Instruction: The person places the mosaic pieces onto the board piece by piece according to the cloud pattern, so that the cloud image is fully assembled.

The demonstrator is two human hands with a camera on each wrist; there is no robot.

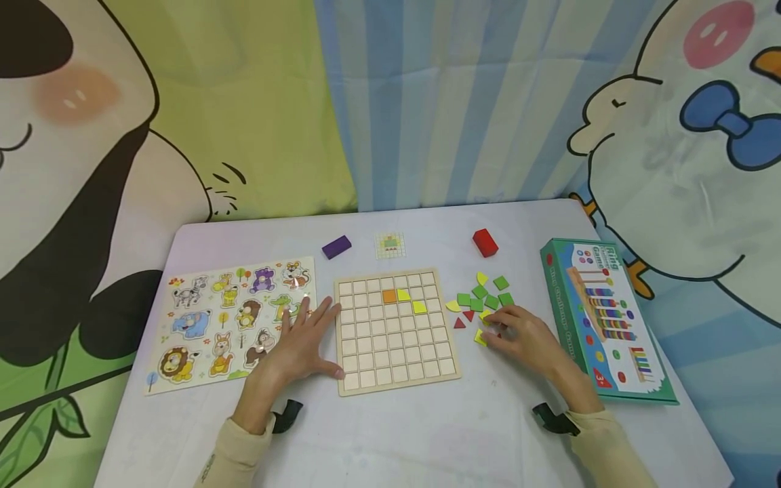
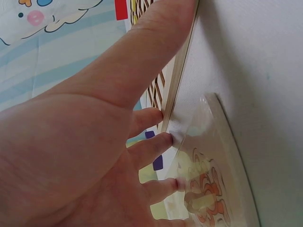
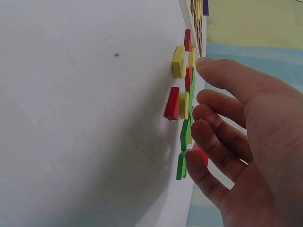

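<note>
My left hand (image 1: pixel 302 346) lies with fingers spread, its thumb at the left edge of a wooden grid board (image 1: pixel 399 389) and its other fingertips over the right side of an animal picture puzzle (image 1: pixel 234 268). On the board sit an orange square (image 1: pixel 389 296) and two yellow pieces (image 1: pixel 419 307). To the right of it, my right hand (image 1: pixel 527 339) hovers low over small loose pieces, fingers loosely bent and apart. In the right wrist view nothing is between them; a yellow piece (image 3: pixel 178 62) and a red piece (image 3: pixel 173 104) lie just beyond the fingertips.
Several green squares (image 1: pixel 476 305) and red triangles (image 1: pixel 459 323) lie right of the board. Behind it are a purple block (image 1: pixel 336 247), a small pattern card (image 1: pixel 390 246) and a red block (image 1: pixel 485 242). A green game box (image 1: pixel 610 325) stands at the table's right.
</note>
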